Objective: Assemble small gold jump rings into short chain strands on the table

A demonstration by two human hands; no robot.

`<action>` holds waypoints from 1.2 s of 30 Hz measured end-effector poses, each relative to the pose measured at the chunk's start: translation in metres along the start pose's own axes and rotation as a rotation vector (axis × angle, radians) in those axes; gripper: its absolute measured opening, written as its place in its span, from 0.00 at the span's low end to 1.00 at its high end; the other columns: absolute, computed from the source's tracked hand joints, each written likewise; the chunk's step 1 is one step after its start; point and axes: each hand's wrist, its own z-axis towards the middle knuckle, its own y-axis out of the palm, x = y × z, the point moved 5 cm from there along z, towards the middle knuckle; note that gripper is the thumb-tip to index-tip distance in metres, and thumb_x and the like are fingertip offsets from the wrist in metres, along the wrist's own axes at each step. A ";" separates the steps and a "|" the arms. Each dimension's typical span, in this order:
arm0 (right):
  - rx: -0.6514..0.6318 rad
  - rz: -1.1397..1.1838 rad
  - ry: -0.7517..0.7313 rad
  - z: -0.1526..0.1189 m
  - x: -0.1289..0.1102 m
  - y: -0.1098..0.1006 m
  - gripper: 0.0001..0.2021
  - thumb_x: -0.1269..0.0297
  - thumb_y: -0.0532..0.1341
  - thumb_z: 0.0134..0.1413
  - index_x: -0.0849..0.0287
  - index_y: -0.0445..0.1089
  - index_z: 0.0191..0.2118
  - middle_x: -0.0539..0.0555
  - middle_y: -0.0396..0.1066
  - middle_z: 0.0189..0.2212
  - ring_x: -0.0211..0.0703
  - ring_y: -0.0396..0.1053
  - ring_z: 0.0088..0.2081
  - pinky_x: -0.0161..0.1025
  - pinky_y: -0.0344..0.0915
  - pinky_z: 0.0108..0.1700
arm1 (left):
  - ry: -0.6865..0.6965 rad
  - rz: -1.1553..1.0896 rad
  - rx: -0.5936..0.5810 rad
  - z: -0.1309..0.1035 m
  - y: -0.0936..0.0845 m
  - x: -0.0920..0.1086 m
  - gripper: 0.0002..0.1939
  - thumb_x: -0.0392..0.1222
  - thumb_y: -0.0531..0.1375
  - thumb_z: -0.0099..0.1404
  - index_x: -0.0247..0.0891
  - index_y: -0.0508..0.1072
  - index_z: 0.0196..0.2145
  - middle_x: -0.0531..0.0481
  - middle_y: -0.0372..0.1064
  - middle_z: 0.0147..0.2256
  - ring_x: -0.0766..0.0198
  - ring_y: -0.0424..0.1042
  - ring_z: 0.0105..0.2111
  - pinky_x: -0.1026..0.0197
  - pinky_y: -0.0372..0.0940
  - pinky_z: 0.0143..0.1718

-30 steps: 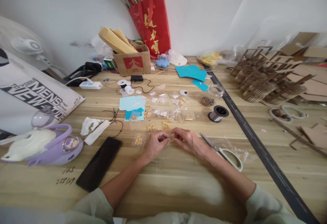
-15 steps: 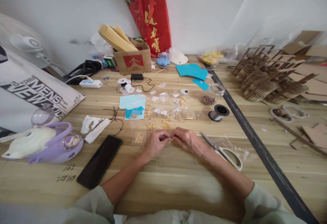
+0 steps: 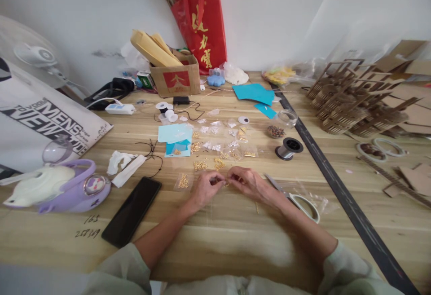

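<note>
a wooden table [image 3: 235, 236] spreads under everything, a dark strip [image 3: 340, 187] running across its right side; a white printed bag [image 3: 43, 115] leans at the far left; on the far right stand brown slatted baskets [image 3: 340, 102] in a cluster; a red bag [image 3: 208, 30] with gold lettering and dry stalks rises at the back, just behind an open cardboard box [image 3: 178, 79]; a purple and white container [image 3: 70, 187] sits at the left, and a black phone [image 3: 132, 212] lies flat between it and the left forearm.

the left hand [image 3: 206, 189] and right hand [image 3: 251, 185] meet near the middle, tips almost touching; the left thumb and forefinger are closed in a pinch, though what is between them is too small to tell; the right fingers are bent inward, and i cannot tell whether they grip anything; scissors [image 3: 303, 206] lie just beside the right wrist, blades slightly apart; a black spool [image 3: 288, 148] of fine wire stands beyond them.

smaller still, light blue cards [image 3: 171, 133] lie left of clear packets of gold beads [image 3: 183, 181], with loose-looking gold heaps [image 3: 219, 164] just past the fingertips; a short gold chain [image 3: 257, 208] lies below the right hand; smallest, a gold piece [image 3: 226, 185] shows right at the fingertips, between the two hands
</note>
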 end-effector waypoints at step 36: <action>-0.094 -0.481 -0.084 -0.002 -0.018 0.001 0.08 0.71 0.50 0.64 0.58 0.66 0.39 0.54 0.66 0.37 0.39 0.65 0.36 0.34 0.55 0.34 | 0.072 0.149 -0.097 0.001 0.002 0.001 0.07 0.39 0.60 0.59 0.36 0.78 0.28 0.50 0.74 0.28 0.65 0.68 0.27 0.65 0.59 0.30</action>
